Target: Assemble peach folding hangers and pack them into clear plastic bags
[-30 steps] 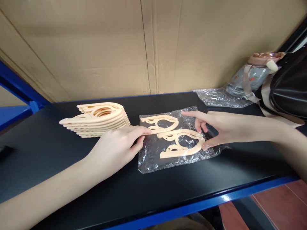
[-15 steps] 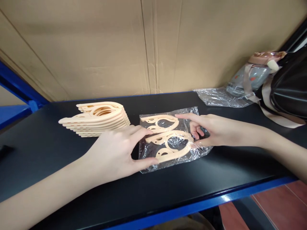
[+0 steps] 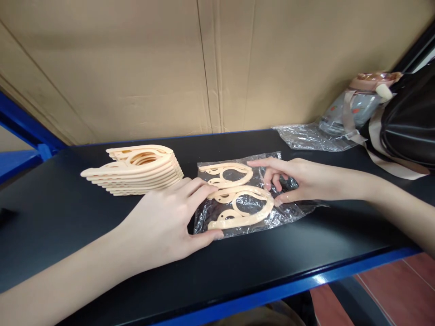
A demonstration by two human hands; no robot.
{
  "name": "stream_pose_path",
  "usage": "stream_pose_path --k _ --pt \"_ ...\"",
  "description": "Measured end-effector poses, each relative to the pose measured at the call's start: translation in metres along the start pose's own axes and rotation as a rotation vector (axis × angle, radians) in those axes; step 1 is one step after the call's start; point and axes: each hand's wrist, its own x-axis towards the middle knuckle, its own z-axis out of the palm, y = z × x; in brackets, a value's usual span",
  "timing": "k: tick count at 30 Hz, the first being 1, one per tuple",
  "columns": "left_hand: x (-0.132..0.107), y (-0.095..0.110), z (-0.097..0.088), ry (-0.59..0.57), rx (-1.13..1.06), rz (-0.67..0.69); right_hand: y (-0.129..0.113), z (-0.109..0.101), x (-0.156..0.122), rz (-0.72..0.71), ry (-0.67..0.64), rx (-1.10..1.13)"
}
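Note:
A clear plastic bag (image 3: 292,216) lies flat on the black shelf, with two cream folding hangers, an upper one (image 3: 226,167) and a lower one (image 3: 243,222), seen through its film. My left hand (image 3: 170,217) rests at the bag's left side, thumb near the lower edge and fingertips by the hangers' left ends, spread apart. From the right, my right hand (image 3: 299,181) reaches over the bag. Its index fingertip touches near the upper hanger's rounded end and its thumb lies at the lower one's; the other fingers curl loosely. Behind my left hand stands a stack of matching hangers (image 3: 149,174).
Another clear bag (image 3: 302,138) lies at the back right, beside a strapped water bottle (image 3: 363,106) and a dark bag (image 3: 413,120). Cardboard (image 3: 142,68) walls the back. A blue rail (image 3: 288,292) runs along the front edge.
The lower hanger's front bar has shifted slightly left inside the bag. My right thumb has come out onto the hanger's end, and the bag's right corner spreads farther right.

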Motion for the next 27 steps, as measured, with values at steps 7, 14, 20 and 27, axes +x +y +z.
stream_pose_path --k 7,14,20,27 --pt "0.0012 -0.0038 -0.0042 -0.048 -0.052 0.014 -0.0032 0.0004 0.0007 0.025 -0.025 0.020" --pt "0.0019 -0.0075 -0.0024 -0.044 -0.035 0.012 -0.0006 0.0013 0.0012 -0.007 -0.022 0.034" --pt "0.0021 -0.0084 -0.0002 -0.016 -0.027 0.039 -0.0035 0.0019 0.0010 0.021 -0.026 0.063" --pt "0.0015 -0.0085 -0.0014 -0.036 -0.052 0.041 -0.0033 0.0051 0.0016 0.004 -0.018 0.082"
